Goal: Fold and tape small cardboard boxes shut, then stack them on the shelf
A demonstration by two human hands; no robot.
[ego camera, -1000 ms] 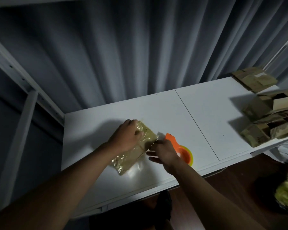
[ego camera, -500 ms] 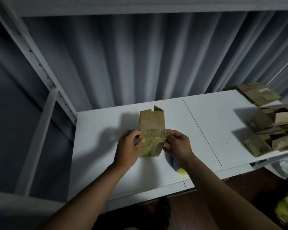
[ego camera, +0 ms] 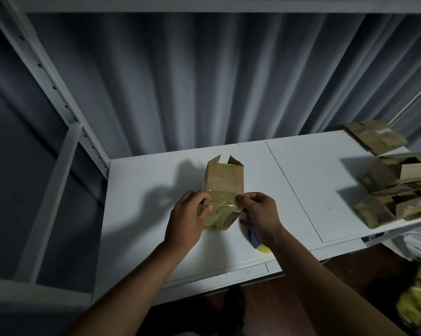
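Standing box (ego camera: pixel 224 183) between gripping fingers (ego camera: pixel 204 198)

No text, label, brand, number or sign can be read anywhere in the view. The pale patch on the flattened cardboard (ego camera: pixel 376 138) at about two o'clock looks like a label, yet it is too small and dim to make out any lettering.
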